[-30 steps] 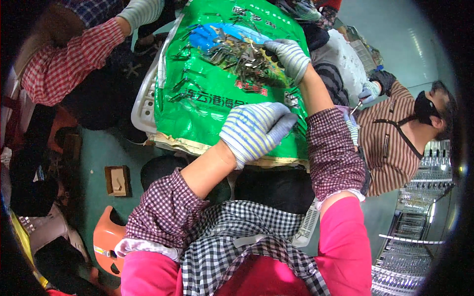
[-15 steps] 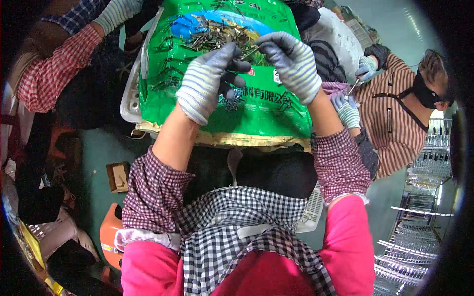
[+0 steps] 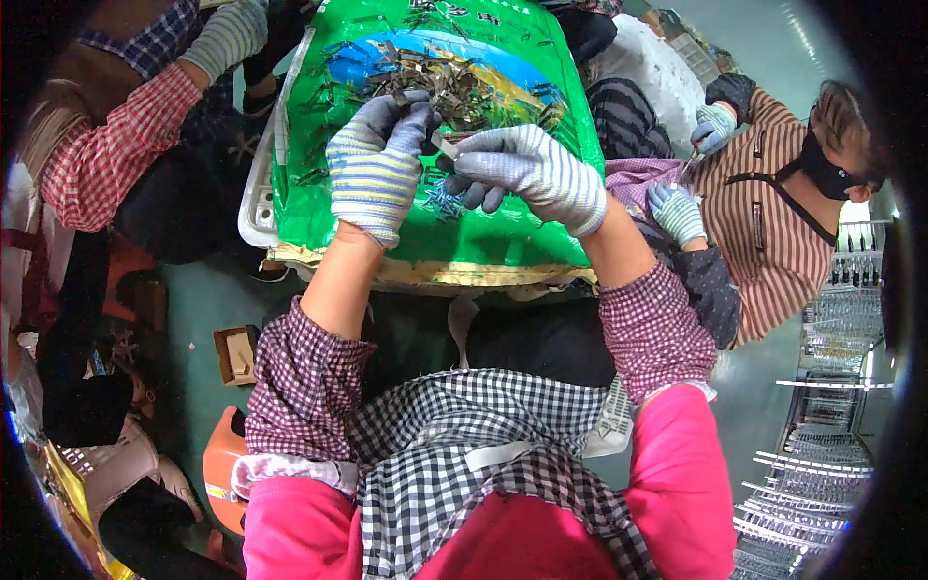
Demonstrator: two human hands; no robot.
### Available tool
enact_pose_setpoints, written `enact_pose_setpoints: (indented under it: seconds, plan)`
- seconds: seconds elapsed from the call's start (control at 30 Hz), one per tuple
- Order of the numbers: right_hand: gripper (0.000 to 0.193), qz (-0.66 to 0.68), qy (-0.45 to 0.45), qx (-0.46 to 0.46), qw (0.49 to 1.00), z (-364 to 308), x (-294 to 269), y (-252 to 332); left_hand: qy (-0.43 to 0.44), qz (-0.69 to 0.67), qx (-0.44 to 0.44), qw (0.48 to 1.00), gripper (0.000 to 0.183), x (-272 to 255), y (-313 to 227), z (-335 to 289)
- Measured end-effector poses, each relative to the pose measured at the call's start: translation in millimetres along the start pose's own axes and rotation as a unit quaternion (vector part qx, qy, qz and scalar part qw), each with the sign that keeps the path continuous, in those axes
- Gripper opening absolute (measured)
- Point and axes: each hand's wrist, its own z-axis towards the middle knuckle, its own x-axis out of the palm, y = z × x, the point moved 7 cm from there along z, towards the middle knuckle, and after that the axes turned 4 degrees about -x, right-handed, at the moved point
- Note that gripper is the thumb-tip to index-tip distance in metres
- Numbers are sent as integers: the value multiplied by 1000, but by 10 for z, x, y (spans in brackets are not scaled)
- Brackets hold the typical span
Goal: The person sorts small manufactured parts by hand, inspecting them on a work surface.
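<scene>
The left is dim, glare streaks the floor (image 3: 768, 53) at upper right, and the corners are black.

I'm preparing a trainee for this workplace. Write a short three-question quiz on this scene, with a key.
1. True or false: the left hand and the right hand both wear striped gloves.
2. What lies under the pile of small dark pieces? A) a green bag B) a red tray C) a bare wooden board
3. Fill in: in the ___ half of the picture, a small brown box lies on the floor.

Key: 1 true; 2 A; 3 left.
</scene>
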Motion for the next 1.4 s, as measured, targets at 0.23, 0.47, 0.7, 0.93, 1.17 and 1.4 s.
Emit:
enact_pose_setpoints:
  seconds: [0.23, 0.47, 0.7, 0.93, 1.17, 1.4]
  plan:
    - [36, 65, 24, -31, 997, -33, 52, 134, -22, -25, 1, 999, 14, -46, 4, -13]
    - [31, 69, -30, 60, 995, 109, 98, -57, -27, 33, 36, 998, 14, -51, 25, -6]
    - [28, 66, -17, 34, 997, 146, 108, -62, 21, 22, 52, 998, 13, -39, 57, 74]
    - [29, 10, -97, 25, 995, 160, -157, -214, 29, 160, 51, 985, 18, -2, 157, 65]
    - [35, -282, -99, -10, 954, 261, -417, -540, -31, 167, -4, 985, 23, -150, 144, 184]
    - [20, -411, -74, -41, 908, 316, -272, -726, -10, 43, -64, 997, 19, -122, 274, 190]
